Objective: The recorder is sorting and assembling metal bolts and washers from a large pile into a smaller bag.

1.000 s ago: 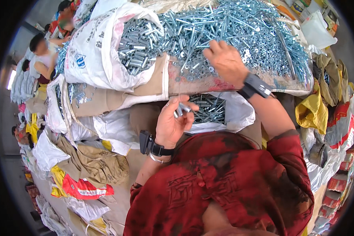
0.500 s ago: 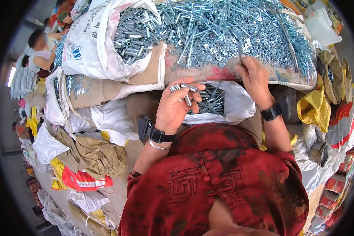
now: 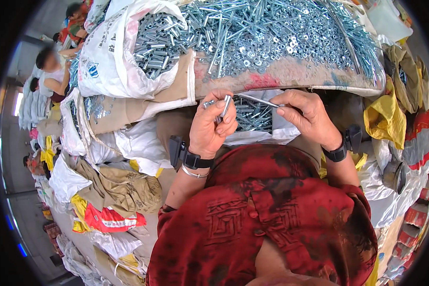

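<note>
My left hand point(image 3: 209, 126) is closed around a few short shiny metal sleeves point(image 3: 225, 106), one pinched upright between thumb and fingers. Between the thumb and fingertips of my right hand point(image 3: 307, 114) is a long thin metal bolt point(image 3: 258, 99), pointing left toward that sleeve. A small gap seems to separate the bolt's tip from the sleeve. Below and between both hands, a white sack point(image 3: 286, 134) lies open with several finished-looking metal rods point(image 3: 252, 117) inside. Beyond my hands, the worktop point(image 3: 243, 82) carries heaps of washers point(image 3: 271, 55), long bolts point(image 3: 226, 40) and loose sleeves point(image 3: 159, 52).
A printed white sack point(image 3: 102, 64) spills sleeves at the left of the worktop. Yellow bags point(image 3: 386, 117) and a metal bowl point(image 3: 394, 177) are at the right. Cloth sacks point(image 3: 114, 186) lie at the left. Another person point(image 3: 52, 71) sits at far left.
My right hand has come away from the washers, toward me, and now holds a bolt. My left fingers have curled in, turning one sleeve upright.
</note>
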Demonstrator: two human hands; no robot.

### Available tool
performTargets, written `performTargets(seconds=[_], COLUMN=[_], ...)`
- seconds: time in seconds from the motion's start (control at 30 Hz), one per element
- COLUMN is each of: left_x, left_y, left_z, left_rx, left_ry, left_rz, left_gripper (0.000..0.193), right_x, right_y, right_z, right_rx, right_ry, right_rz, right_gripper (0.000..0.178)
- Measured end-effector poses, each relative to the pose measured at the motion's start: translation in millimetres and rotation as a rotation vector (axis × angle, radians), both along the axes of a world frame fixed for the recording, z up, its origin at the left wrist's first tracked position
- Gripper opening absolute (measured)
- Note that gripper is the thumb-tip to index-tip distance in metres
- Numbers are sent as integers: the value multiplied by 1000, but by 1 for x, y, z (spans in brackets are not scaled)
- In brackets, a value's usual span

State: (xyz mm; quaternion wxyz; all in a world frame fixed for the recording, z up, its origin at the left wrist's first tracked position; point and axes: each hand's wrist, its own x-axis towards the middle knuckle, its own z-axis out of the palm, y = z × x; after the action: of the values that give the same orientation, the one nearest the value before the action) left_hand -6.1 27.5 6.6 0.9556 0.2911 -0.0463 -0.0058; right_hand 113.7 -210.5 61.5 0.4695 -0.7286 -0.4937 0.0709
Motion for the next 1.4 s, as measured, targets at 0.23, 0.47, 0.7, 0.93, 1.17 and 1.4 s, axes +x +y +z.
performTargets(seconds=[0.23, 0.47, 0.7, 0.93, 1.17, 1.4], left_x=[-8, -7, 0, -3, -9, -16], left_y=[-5, -13, -15, -4, -3, -9], left_z=[13, 24, 31, 16, 32, 41], left_rx=[112, 197, 121, 661, 1228, 348], left_ry=[175, 115, 86, 78, -74, 200], left_rz=[-4, 140, 295, 465, 494, 201], left_gripper=[28, 30, 16, 16, 23, 14], right_x=[9, 1, -10, 5, 15, 5], right_y=[0, 9, 18, 3, 17, 32], right_z=[7, 1, -4, 13, 25, 24], right_rx=[20, 4, 76, 70, 8, -124], right_ry=[-98, 170, 310, 192, -70, -55], right_rz=[110, 122, 57, 39, 148, 146], right_gripper=[16, 11, 11, 11, 8, 23])
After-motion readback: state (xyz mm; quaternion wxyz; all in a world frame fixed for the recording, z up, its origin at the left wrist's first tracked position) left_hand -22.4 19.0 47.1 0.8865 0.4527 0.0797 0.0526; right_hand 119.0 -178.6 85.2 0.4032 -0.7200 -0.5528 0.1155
